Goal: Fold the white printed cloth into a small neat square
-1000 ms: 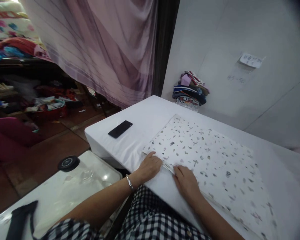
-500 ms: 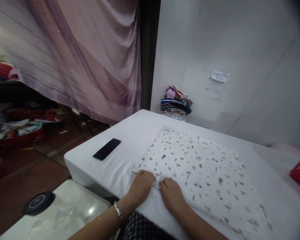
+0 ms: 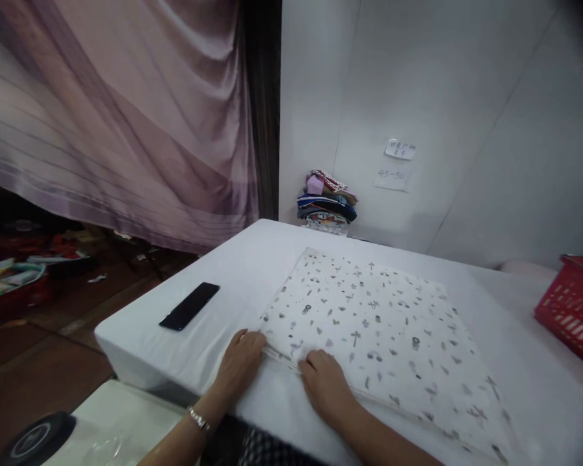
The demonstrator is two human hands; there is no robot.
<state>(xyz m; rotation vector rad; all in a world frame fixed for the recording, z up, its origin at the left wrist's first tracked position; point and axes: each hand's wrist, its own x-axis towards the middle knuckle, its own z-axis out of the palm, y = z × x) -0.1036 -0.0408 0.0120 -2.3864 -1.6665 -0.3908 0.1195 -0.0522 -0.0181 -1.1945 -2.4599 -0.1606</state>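
Observation:
A white cloth point(image 3: 388, 330) with a small scattered print of palm trees, rainbows and leaves lies flat on the white-covered table point(image 3: 243, 262). Its near edge shows several layers. At the cloth's near left corner, my left hand point(image 3: 240, 359) has its fingers curled over the edge; a silver bracelet is on that wrist. A little to the right, my right hand point(image 3: 324, 385) grips the same near edge, fingers bent and the thumb side against the layers. The fingertips of both hands are partly hidden.
A black phone point(image 3: 189, 306) lies left of the cloth. Folded clothes point(image 3: 326, 202) are stacked by the wall at the back. On the right stands a red plastic basket point(image 3: 576, 310). Below left is a white surface with a round black object point(image 3: 36, 440). A pinkish curtain point(image 3: 175, 129) hangs behind.
My left hand has slid left along the near edge to the cloth's corner, away from the right hand. The bunched edge between them now lies straighter. The view has turned right.

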